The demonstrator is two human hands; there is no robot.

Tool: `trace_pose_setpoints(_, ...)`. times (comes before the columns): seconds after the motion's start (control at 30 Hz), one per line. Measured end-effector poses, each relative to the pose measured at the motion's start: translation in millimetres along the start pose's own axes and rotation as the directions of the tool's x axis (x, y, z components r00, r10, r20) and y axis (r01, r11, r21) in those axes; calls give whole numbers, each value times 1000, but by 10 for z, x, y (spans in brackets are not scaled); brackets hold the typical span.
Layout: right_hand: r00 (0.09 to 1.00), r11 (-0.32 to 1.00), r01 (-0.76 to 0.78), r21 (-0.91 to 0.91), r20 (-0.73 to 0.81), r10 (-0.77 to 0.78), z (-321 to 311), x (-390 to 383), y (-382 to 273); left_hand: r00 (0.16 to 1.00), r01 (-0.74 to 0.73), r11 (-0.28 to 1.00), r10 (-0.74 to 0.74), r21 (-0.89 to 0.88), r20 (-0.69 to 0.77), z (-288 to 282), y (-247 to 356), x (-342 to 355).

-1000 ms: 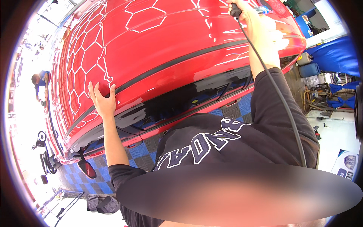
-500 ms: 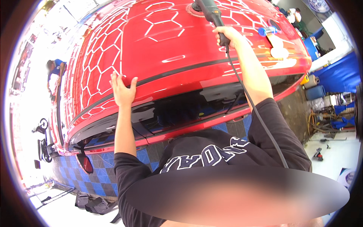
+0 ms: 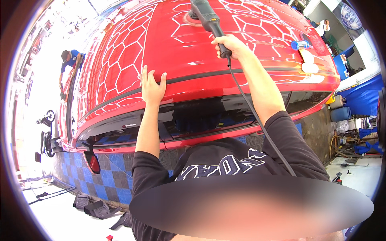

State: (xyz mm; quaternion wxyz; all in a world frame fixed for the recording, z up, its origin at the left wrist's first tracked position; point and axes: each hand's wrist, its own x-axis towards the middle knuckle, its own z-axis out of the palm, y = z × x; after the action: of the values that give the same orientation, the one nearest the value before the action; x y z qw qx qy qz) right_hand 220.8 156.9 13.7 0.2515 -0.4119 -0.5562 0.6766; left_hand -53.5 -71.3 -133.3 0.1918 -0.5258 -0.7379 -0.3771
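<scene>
My right hand (image 3: 232, 46) is wrapped round the rear handle of a dark polisher (image 3: 206, 17). At the far end of the tool, its round reddish pad (image 3: 192, 20) sits against the glossy red car roof (image 3: 177, 56). A black cord (image 3: 249, 102) runs from the handle down past my right arm. My left hand (image 3: 153, 86) lies with spread fingers on the near edge of the roof, by the black trim strip (image 3: 193, 76). White hexagonal light reflections cover much of the paint.
A blue bottle (image 3: 300, 45) and pale round pads (image 3: 309, 63) lie on the roof at the right. Another person in blue (image 3: 71, 62) leans at the car's far left. A side mirror (image 3: 92, 162) juts out near me. Black floor mats (image 3: 98, 209) lie behind me at the left.
The polisher has moved left across the roof in my right hand. My left hand stays at about the same spot on the roof edge. The whole view has shifted somewhat.
</scene>
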Motion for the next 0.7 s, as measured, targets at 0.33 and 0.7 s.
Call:
trace_pose_setpoints(0.33,995,996,-4,-89,96,13,764,-151,69,998,-32,995,26,-94,-57,26,-32,1)
trace_pose_setpoints(0.7,971,986,8,-167,237,32,1157,-584,305,996,-15,979,-4,-201,-93,19,-18,1)
